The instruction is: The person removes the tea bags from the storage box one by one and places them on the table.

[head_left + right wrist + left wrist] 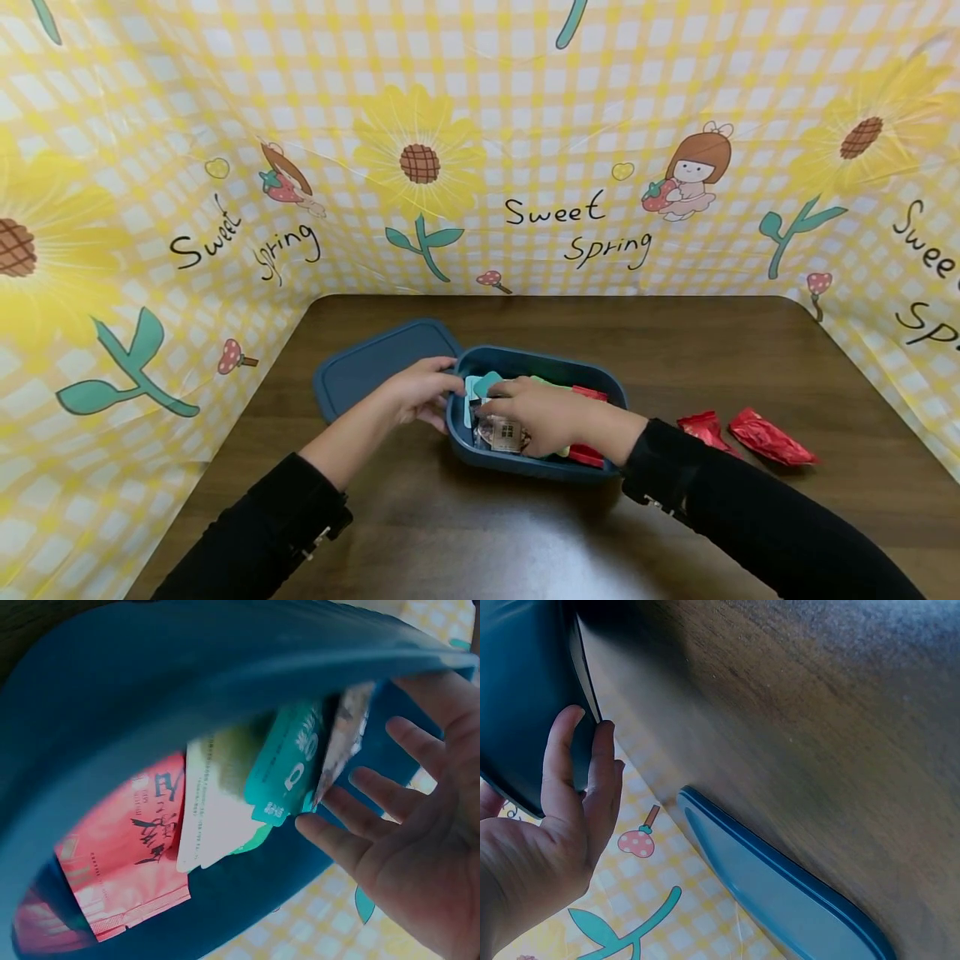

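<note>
A blue rectangular box (525,469) stands on the table with several upright packets inside. My left hand (427,390) holds its left end; in the left wrist view, fingers (559,761) lie against the outer wall. My right hand (543,412) reaches into the box, fingers spread, touching a clear-fronted packet (501,433) at the left end. In the right wrist view, a teal packet (289,769), a pale green packet (202,817) and a red packet (131,859) stand beside it in a row. My right hand partly covers the packets in the head view.
The blue lid (386,367) lies flat on the table left of the box, behind my left hand. Two shiny red packets (772,437) lie to the right, beyond my right sleeve. A yellow checked cloth (525,125) walls in the wooden table (420,533).
</note>
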`<state>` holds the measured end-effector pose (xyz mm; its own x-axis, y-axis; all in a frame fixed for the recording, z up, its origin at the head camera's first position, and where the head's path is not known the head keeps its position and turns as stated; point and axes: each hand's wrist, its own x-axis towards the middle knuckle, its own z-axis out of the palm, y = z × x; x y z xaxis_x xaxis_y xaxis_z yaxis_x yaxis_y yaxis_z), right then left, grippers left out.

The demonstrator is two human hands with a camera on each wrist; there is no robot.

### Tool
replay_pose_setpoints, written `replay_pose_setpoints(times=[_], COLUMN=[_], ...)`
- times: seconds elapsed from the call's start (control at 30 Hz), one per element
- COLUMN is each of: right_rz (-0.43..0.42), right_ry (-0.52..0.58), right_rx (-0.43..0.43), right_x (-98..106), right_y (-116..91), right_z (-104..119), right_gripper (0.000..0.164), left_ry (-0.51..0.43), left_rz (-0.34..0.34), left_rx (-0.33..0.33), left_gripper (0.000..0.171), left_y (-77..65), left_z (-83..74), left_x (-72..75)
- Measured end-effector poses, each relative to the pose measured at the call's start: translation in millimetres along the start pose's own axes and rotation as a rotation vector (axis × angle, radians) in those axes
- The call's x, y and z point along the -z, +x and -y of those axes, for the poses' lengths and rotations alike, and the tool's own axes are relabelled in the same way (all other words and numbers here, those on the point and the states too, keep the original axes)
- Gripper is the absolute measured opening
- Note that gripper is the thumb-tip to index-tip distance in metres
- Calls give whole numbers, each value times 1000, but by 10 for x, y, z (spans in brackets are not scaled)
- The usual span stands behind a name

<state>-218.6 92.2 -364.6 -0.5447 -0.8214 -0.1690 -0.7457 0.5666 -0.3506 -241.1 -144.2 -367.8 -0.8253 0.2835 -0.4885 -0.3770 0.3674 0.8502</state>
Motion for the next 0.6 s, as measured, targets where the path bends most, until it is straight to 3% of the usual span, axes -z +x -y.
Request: replay_pose_setpoints(times=[0.33, 0.6], right_rz=[66, -16], right_ry=[-139, -262], right_rx=[-75, -52], right_x=[-39, -103], right_y=[-4, -9], right_z=[42, 50], right_gripper=[75, 65], left_ry=[17, 18], left_rz=[2, -1], left_rx=[6, -3], left_gripper=[75, 72], left_y=[22, 23], left_z=[-16, -13], left_x=[-7, -25])
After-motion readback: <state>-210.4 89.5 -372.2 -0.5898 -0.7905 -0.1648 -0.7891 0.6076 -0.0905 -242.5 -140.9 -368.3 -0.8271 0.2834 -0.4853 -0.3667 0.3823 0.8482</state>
